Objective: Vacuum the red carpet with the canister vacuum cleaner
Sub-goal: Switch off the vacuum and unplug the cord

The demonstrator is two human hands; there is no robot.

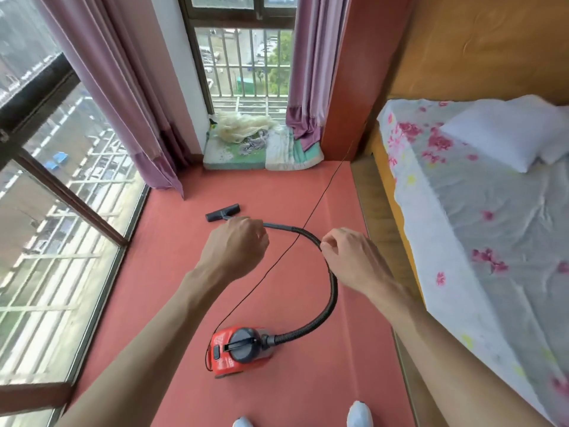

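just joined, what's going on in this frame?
A person stands on the red carpet, vacuuming. The left hand grips the wand just behind the floor nozzle, which rests on the carpet near the window. The right hand holds the hose further back. The red canister sits by the feet, and its power cord runs up toward the wall beside the bed.

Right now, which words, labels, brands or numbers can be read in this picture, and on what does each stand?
No text can be read.
Red plastic canister vacuum cleaner: small white print on its red side, too blurred to read.
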